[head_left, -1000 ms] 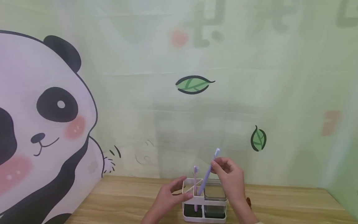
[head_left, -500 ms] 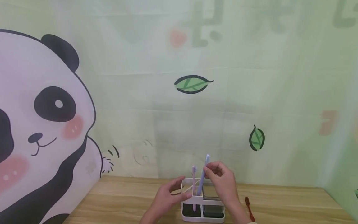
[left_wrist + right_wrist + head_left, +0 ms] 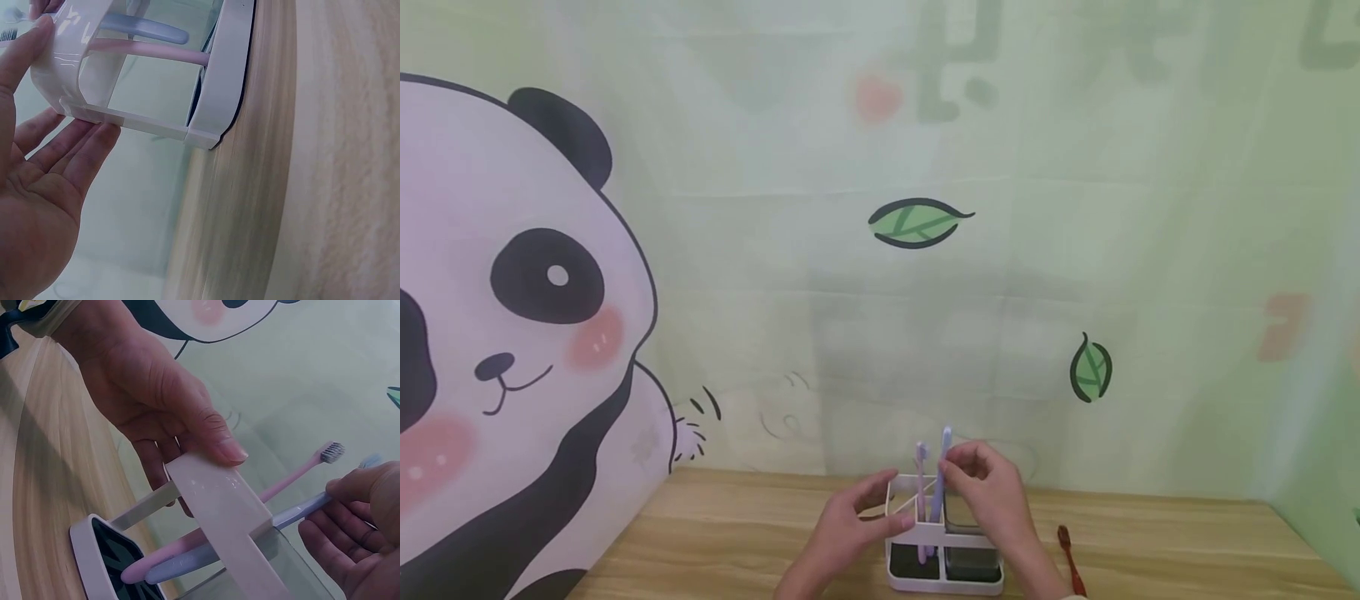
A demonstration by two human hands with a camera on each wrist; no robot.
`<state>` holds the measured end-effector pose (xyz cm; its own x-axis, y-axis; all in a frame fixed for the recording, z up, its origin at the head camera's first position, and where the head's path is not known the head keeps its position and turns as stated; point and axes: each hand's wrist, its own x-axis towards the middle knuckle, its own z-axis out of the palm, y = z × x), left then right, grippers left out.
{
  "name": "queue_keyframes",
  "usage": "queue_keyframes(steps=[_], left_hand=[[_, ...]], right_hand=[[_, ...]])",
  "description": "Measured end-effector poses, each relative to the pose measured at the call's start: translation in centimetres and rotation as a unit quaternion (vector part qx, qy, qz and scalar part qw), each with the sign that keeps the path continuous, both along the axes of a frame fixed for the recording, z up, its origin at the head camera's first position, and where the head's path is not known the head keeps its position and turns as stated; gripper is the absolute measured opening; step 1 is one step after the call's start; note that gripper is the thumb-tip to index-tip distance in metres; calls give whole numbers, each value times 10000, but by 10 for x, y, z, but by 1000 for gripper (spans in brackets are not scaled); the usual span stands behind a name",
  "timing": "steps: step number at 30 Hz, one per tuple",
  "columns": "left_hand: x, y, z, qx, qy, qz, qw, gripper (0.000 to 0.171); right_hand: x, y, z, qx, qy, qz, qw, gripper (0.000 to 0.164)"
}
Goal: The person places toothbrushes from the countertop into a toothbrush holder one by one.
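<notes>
My left hand (image 3: 853,525) grips the left side of a white toothbrush holder (image 3: 951,539), thumb on its front band and fingers round the side. My right hand (image 3: 988,492) pinches a blue toothbrush (image 3: 937,496) near its bristle head. That brush stands almost upright in the holder, beside a pink toothbrush (image 3: 921,483) in the same compartment. In the right wrist view, the handle ends of the blue toothbrush (image 3: 181,562) and the pink toothbrush (image 3: 164,551) reach down close to the dark base. A clear cup (image 3: 962,527) fills the holder's right side, partly hidden by my right hand.
A reddish-brown toothbrush (image 3: 1070,560) lies on the wooden table (image 3: 1172,542), right of my right forearm. Behind the table hangs a pale green cloth (image 3: 760,250) printed with a panda and leaves.
My right hand has moved left and down with the blue toothbrush, which has sunk deeper into the holder and become more upright. The left hand has kept its grip.
</notes>
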<state>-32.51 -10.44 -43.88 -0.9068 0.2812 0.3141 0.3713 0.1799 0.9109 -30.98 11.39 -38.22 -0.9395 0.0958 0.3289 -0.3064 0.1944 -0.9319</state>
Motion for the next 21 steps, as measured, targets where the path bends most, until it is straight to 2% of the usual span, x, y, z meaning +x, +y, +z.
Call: queue_keyframes(steps=[8, 21], left_hand=[[0, -1, 1, -40, -94, -15, 9999, 68], [1, 1, 2, 7, -40, -32, 10000, 68]], right_hand=[[-2, 0, -4, 277, -61, -7, 9996, 13], [-4, 2, -7, 602, -61, 67, 9981, 12]])
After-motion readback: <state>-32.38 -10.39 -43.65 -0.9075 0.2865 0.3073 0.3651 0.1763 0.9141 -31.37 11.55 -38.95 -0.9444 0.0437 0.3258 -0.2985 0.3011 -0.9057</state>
